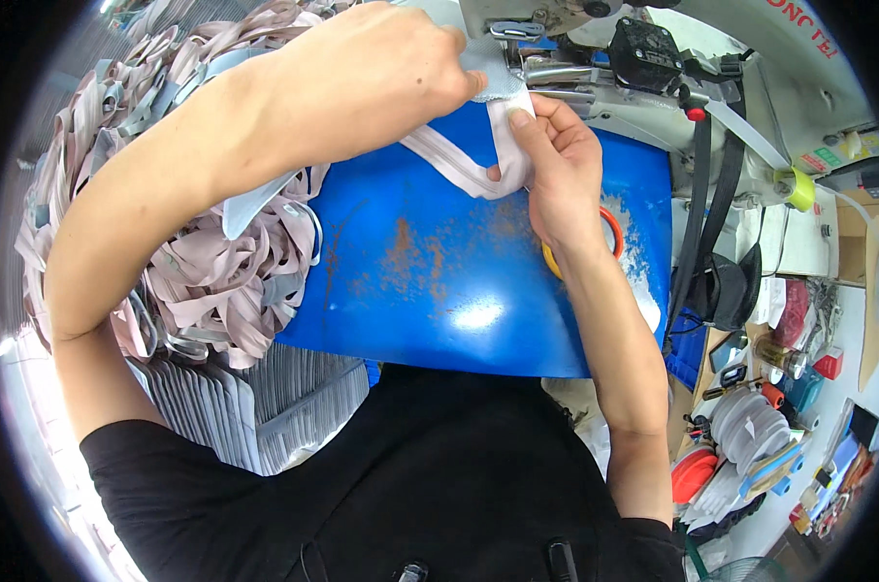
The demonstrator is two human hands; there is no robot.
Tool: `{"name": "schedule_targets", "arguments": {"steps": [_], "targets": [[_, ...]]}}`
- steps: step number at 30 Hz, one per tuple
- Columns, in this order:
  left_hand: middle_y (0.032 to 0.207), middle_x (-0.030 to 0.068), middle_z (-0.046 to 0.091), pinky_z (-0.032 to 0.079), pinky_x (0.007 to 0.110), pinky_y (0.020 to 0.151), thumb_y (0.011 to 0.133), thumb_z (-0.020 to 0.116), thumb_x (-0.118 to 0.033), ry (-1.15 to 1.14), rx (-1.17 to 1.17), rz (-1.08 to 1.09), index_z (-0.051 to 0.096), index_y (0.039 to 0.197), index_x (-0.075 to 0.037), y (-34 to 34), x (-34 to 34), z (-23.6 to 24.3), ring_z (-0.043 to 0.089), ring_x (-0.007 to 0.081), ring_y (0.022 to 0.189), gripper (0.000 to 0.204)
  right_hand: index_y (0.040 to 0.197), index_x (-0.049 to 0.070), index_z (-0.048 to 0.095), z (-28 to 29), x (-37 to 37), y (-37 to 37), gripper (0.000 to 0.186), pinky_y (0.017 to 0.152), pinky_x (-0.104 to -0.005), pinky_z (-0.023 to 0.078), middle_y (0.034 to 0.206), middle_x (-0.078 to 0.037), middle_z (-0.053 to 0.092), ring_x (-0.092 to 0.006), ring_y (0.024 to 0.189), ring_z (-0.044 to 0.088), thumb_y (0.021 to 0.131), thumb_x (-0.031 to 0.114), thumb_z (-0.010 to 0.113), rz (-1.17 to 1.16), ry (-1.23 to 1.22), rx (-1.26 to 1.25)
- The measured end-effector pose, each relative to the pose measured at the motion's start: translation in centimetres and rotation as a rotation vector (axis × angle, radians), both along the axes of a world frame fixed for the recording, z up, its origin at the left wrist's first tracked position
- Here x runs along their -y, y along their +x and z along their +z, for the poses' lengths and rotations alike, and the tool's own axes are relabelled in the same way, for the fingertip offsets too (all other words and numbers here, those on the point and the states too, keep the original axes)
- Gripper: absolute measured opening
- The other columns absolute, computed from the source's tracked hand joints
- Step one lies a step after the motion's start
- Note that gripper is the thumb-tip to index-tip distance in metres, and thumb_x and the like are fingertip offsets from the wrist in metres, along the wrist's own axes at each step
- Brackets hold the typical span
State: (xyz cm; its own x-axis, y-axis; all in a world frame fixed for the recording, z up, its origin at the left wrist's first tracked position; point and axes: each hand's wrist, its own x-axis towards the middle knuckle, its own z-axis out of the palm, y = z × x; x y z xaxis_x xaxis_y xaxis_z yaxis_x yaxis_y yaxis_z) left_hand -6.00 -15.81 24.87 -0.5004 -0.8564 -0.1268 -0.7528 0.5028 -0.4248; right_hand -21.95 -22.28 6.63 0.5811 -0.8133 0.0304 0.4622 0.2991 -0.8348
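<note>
At the sewing machine (595, 82), my left hand (410, 73) has its fingers curled down on a light grey fabric piece (500, 82) beside the presser area. Its fingertips are partly turned away. A pale pink zipper tape (454, 163) runs from that fabric and bends in a loop over the blue table surface (410, 281). My right hand (561, 160) pinches this tape between thumb and fingers, just in front of the machine. Under my right wrist lies an orange and yellow looped handle (611, 231), mostly hidden by the forearm.
A large tangled heap of pink tapes with grey pieces (226, 281) fills the left side. Below it stand stacked grey sheets (294, 398). Black straps (716, 184) hang from the machine at right. Farther right, a cluttered bench holds white spools (750, 427) and a red spool (694, 473).
</note>
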Motion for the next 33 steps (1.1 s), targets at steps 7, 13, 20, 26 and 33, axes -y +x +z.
{"name": "schedule_targets", "arguments": {"steps": [7, 13, 20, 26, 33], "targets": [[0.088, 0.0186, 0.069, 0.060, 0.038, 0.065, 0.079, 0.069, -0.003, -0.047, -0.043, 0.057, 0.069, 0.121, 0.006, -1.5, -0.6, -2.7, 0.074, 0.0313, 0.073, 0.043, 0.116, -0.003, 0.063, -0.3, 0.1, 0.3, 0.019, 0.053, -0.0272, 0.058, 0.081, -0.008, 0.072, -0.0111, 0.063, 0.067, 0.103, 0.010, 0.064, -0.040, -0.013, 0.013], [0.081, 0.0225, 0.070, 0.058, 0.040, 0.065, 0.077, 0.066, -0.005, -0.129, -0.325, 0.229, 0.065, 0.106, 0.013, -5.6, -1.3, -5.5, 0.073, 0.0349, 0.071, 0.035, 0.119, -0.002, 0.064, -0.6, -0.5, 0.5, 0.019, 0.058, -0.0221, 0.052, 0.084, -0.006, 0.073, -0.0072, 0.067, 0.065, 0.103, 0.008, 0.064, -0.097, -0.058, 0.002], [0.109, 0.0237, 0.068, 0.056, 0.045, 0.079, 0.082, 0.074, -0.023, -0.210, -0.870, 0.455, 0.066, 0.130, -0.002, -6.5, -3.2, -9.0, 0.069, 0.0383, 0.099, 0.053, 0.130, -0.005, 0.062, -0.5, -1.3, -0.2, 0.027, 0.065, -0.0208, 0.050, 0.094, -0.006, 0.075, -0.0049, 0.078, 0.066, 0.106, 0.006, 0.059, -0.053, -0.029, 0.053], [0.108, 0.0123, 0.057, 0.054, 0.042, 0.076, 0.070, 0.083, -0.023, -0.184, -0.673, 0.248, 0.057, 0.150, -0.018, -6.7, -13.1, -12.3, 0.064, 0.0305, 0.096, 0.084, 0.137, -0.004, 0.059, -0.1, -2.3, -1.9, 0.034, 0.080, -0.0218, 0.056, 0.111, -0.008, 0.075, -0.0073, 0.094, 0.070, 0.107, 0.012, 0.059, 0.070, 0.041, 0.071], [0.082, 0.0032, 0.042, 0.051, 0.027, 0.053, 0.085, 0.070, -0.019, -0.016, -0.302, 0.205, 0.053, 0.154, -0.024, -5.9, -13.8, -6.7, 0.055, 0.0167, 0.070, 0.072, 0.135, -0.005, 0.060, 0.9, -4.7, -3.8, 0.032, 0.074, -0.0216, 0.055, 0.104, -0.009, 0.076, -0.0076, 0.086, 0.070, 0.107, 0.009, 0.059, 0.029, 0.112, 0.027]]}}
